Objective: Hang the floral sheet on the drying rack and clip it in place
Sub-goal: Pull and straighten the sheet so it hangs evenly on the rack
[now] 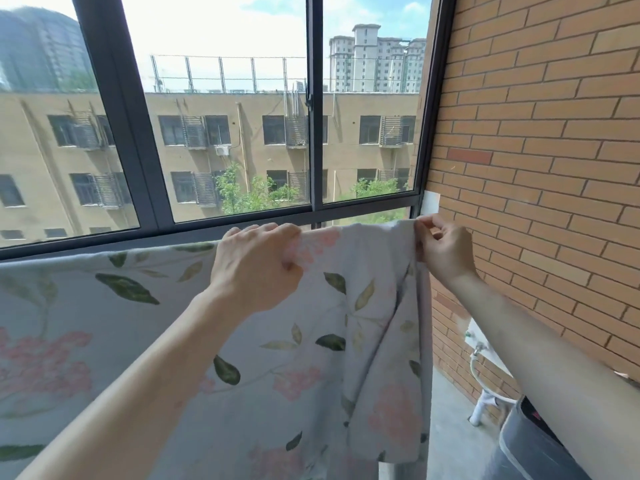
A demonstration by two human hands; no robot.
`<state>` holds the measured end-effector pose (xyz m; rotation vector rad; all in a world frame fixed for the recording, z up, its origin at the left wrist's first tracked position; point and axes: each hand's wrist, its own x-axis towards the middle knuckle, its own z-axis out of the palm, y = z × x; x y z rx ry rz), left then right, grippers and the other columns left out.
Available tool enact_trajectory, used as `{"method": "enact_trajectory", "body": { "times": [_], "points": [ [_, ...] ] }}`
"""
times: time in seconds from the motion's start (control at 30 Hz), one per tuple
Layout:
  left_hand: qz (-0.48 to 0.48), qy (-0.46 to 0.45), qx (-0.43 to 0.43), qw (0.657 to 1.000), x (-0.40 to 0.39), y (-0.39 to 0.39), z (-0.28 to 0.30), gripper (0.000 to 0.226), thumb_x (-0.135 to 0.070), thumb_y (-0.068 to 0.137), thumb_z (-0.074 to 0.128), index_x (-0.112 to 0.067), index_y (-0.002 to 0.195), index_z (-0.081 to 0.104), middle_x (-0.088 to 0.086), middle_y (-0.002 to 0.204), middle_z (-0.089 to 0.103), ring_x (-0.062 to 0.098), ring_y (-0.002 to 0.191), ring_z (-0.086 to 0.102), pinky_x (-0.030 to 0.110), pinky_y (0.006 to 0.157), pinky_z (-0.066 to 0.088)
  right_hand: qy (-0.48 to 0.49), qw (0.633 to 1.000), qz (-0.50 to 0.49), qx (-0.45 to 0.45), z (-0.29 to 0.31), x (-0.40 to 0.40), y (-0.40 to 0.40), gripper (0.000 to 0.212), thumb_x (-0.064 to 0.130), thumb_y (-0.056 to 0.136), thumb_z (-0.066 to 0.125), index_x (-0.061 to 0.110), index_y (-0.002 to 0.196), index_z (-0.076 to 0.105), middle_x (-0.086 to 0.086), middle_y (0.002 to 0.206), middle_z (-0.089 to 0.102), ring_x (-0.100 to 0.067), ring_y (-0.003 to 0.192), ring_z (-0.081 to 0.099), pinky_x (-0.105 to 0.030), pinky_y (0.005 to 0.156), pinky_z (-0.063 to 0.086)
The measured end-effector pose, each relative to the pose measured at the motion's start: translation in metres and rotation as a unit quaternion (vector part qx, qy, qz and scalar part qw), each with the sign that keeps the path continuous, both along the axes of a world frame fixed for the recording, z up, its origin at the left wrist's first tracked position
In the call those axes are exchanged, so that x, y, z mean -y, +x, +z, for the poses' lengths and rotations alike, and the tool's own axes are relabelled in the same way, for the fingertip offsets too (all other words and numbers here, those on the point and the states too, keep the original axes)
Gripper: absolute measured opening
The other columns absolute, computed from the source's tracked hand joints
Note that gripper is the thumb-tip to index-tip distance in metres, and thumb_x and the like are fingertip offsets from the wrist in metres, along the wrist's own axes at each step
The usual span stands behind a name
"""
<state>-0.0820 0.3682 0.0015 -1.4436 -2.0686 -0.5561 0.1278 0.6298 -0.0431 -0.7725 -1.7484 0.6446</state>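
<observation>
Balcony: window (214, 133), brick wall (540, 133). Floral sheet (311, 341) draped over a hidden rail. Your left hand (256, 268) grips its top edge; your right hand (445, 251) pinches the corner. Step, likely: spreading. Next: fetch clips; none visible.

- I can read no words, labels, brands or numbers anywhere here.
- The floral sheet (311, 341) under my hands carries only printed leaves and pink blossoms, no writing.
- The brick wall (554, 133) bears no sign.
</observation>
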Motion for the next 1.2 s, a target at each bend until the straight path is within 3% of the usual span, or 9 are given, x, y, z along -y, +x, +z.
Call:
{"method": "enact_trajectory", "body": {
  "times": [0.2,0.37,0.57,0.7,0.77,0.83,0.97,1.07,1.2],
  "points": [
    [0.029,-0.008,0.033,0.999,0.004,0.009,0.008,0.041,-0.036,0.081,0.062,-0.041,0.122,0.063,-0.015,0.114,0.072,0.022,0.102,0.066,0.035,0.085,0.04,0.0,0.999,0.036,0.032,0.038,-0.028,-0.042,0.012,0.02,0.097,0.066,0.02,0.093,0.077,0.005,0.084,0.073,-0.006,0.075,0.064,-0.006,0.063,0.043],
    [0.05,-0.011,0.066,0.997,0.001,0.013,0.012,0.041,-0.037,0.083,0.063,-0.043,0.123,0.064,-0.015,0.115,0.073,0.021,0.105,0.065,0.036,0.093,0.041,-0.128,0.972,0.137,0.143,0.01,-0.031,-0.058,0.008,0.019,0.095,0.071,0.019,0.088,0.074,0.005,0.088,0.073,-0.014,0.083,0.066,-0.021,0.067,0.048],
    [0.064,0.002,0.081,0.995,0.003,0.01,0.012,0.037,-0.041,0.083,0.063,-0.046,0.12,0.066,-0.015,0.11,0.075,0.02,0.102,0.064,0.034,0.089,0.042,-0.231,0.955,0.188,-0.001,-0.019,-0.013,-0.011,0.016,0.027,0.101,0.066,0.022,0.114,0.074,0.006,0.113,0.075,-0.01,0.102,0.071,-0.029,0.084,0.058],
    [0.057,0.005,0.093,0.994,-0.001,0.016,0.013,0.036,-0.038,0.084,0.065,-0.045,0.119,0.067,-0.015,0.107,0.074,0.019,0.094,0.061,0.033,0.082,0.037,-0.236,0.94,0.229,0.093,-0.05,0.002,0.027,0.02,0.035,0.102,0.063,0.021,0.106,0.078,0.007,0.098,0.08,-0.003,0.088,0.074,-0.024,0.076,0.054],
    [0.055,0.003,0.094,0.994,-0.004,0.02,0.014,0.036,-0.039,0.083,0.064,-0.046,0.118,0.066,-0.015,0.103,0.074,0.019,0.09,0.058,0.034,0.081,0.037,-0.241,0.934,0.235,0.117,-0.062,0.002,0.038,0.025,0.04,0.098,0.067,0.019,0.102,0.08,0.0,0.095,0.08,-0.015,0.086,0.077,-0.03,0.073,0.061],
    [0.055,0.004,0.097,0.994,-0.006,0.02,0.014,0.036,-0.04,0.082,0.066,-0.046,0.117,0.067,-0.014,0.101,0.074,0.023,0.094,0.062,0.035,0.082,0.041,-0.227,0.947,0.204,0.105,-0.066,-0.003,0.043,0.025,0.041,0.094,0.072,0.019,0.1,0.081,-0.003,0.089,0.08,-0.022,0.083,0.077,-0.039,0.076,0.063],
    [0.06,0.0,0.093,0.994,-0.007,0.019,0.013,0.037,-0.043,0.081,0.067,-0.047,0.118,0.066,-0.012,0.098,0.074,0.024,0.096,0.064,0.035,0.081,0.043,-0.169,0.973,0.142,0.071,-0.059,-0.025,0.037,0.022,0.037,0.097,0.07,0.017,0.098,0.079,-0.001,0.077,0.076,-0.01,0.061,0.067,-0.033,0.066,0.056],
    [0.068,0.0,0.097,0.993,-0.004,0.017,0.012,0.038,-0.042,0.081,0.068,-0.046,0.118,0.067,-0.011,0.099,0.074,0.026,0.098,0.064,0.036,0.08,0.044,-0.164,0.974,0.153,0.018,-0.044,-0.037,0.021,0.022,0.026,0.1,0.068,0.006,0.103,0.075,-0.014,0.093,0.077,-0.013,0.073,0.074,-0.036,0.079,0.064],
    [0.065,0.007,0.093,0.993,-0.004,0.013,0.011,0.032,-0.04,0.08,0.067,-0.046,0.111,0.067,-0.011,0.091,0.073,0.023,0.085,0.058,0.035,0.076,0.043,-0.161,0.973,0.165,0.01,-0.029,-0.043,-0.009,0.014,0.028,0.098,0.07,0.017,0.095,0.077,-0.009,0.092,0.079,-0.029,0.087,0.077,-0.049,0.087,0.063]
  ]
}}
